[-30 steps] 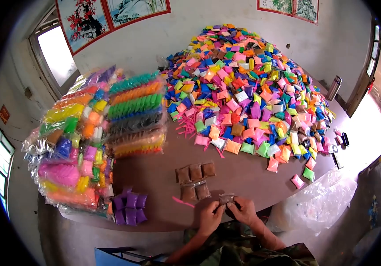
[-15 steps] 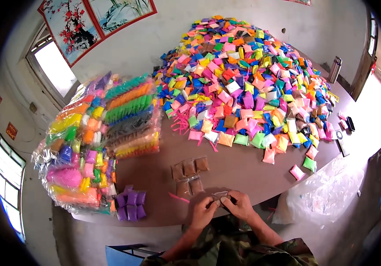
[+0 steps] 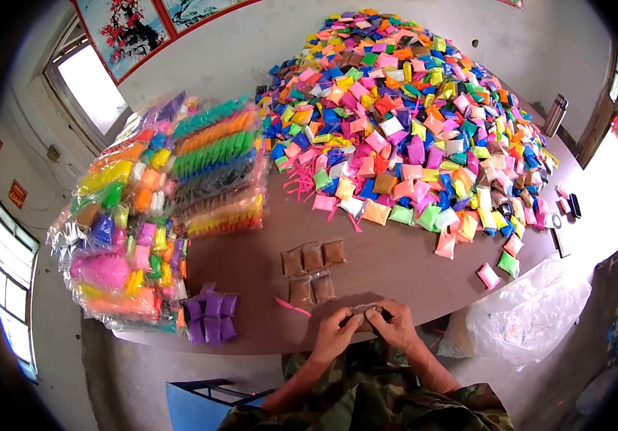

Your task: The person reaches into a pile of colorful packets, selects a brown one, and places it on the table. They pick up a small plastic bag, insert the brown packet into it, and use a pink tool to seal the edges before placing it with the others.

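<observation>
At the table's near edge, my left hand (image 3: pixel 335 333) and my right hand (image 3: pixel 396 329) pinch a small brown packet (image 3: pixel 365 307) between thumbs and fingers. A pale strip shows along its top; the fingers cover much of the rest. Just beyond my hands lie several flat brown packets (image 3: pixel 312 256) in two rows, touching one another. A pink strip (image 3: pixel 292 307) rests on the table left of my left hand. Farther left is a cluster of small purple packets (image 3: pixel 212 305).
A large heap of multicoloured packets (image 3: pixel 395 136) covers the table's far side. Clear bags of sorted packets (image 3: pixel 158 215) are stacked at the left. A flask (image 3: pixel 556 116) stands at the far right. Clear plastic sheeting (image 3: pixel 517 309) hangs by the right edge; a blue chair (image 3: pixel 205 406) is below.
The camera view has tilted slightly, so the table appears higher in the picture. Both hands still grip the brown packet, with only a small shift of the fingers.
</observation>
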